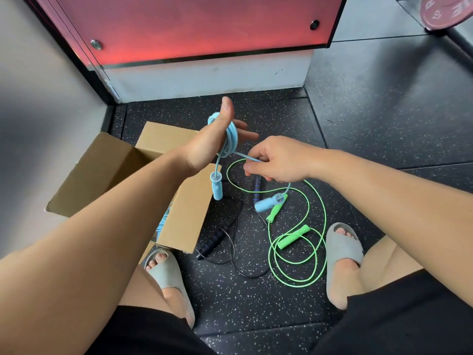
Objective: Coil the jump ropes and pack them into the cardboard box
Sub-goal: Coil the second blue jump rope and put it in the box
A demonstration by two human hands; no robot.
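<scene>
A light blue jump rope [230,139] is wound in several loops around my left hand [212,142], held up over the floor with thumb and fingers straight. One blue handle [216,187] hangs below that hand. My right hand [276,160] pinches the free blue strand; the other blue handle [268,202] dangles under it. An open cardboard box [120,170] stands on the floor at left, something light blue inside it. A green rope [298,252] with two green handles lies loose on the floor. A black rope [230,242] with dark handles lies between the box and the green rope.
Dark speckled rubber floor [243,303] all around. A red panel over a white base [204,75] closes the far side; a grey wall stands at left. My feet in grey slides [343,252] flank the ropes. A red weight plate [445,11] leans at top right.
</scene>
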